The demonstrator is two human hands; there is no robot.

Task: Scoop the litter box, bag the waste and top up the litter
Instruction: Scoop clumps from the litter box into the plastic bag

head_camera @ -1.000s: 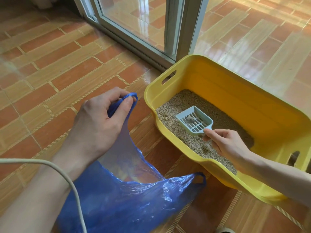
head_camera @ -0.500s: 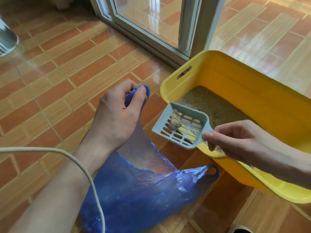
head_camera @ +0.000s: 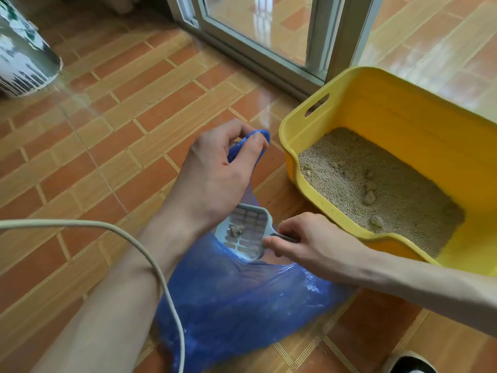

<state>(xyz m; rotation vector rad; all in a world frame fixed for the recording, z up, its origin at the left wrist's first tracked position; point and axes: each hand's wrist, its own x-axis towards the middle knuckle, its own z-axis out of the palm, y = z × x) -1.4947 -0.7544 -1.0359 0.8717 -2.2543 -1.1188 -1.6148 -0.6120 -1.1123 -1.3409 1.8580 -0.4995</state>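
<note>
Left hand (head_camera: 215, 173) raised near the middle, fingers and thumb pinched round one handle of the blue plastic bag (head_camera: 242, 300), holding its mouth up and open. Right hand (head_camera: 309, 240) just below and right of it, fingers curled round the handle of the pale blue litter scoop (head_camera: 246, 232). Scoop head set in the bag's mouth, partly hidden behind the left wrist, with one grey clump (head_camera: 236, 230) lying on its slotted base. Rest of the bag slumped on the tiled floor (head_camera: 121, 125), near and central, under both forearms.

Yellow litter box (head_camera: 403, 117) on the floor at right, just beside the bag, a cut-out handle in its left wall. Beige litter (head_camera: 376, 195) inside, with several clumps on the surface. Right forearm crossing over the box's near rim.

Pale cord (head_camera: 150, 259) curving across the left forearm, in front of the bag's left edge. Glass sliding door (head_camera: 258, 25) far, behind the box. Round whitish container (head_camera: 24, 52) at far left, cut off by the edge. Tip of a black-and-white shoe (head_camera: 408, 362) at the near right corner.
</note>
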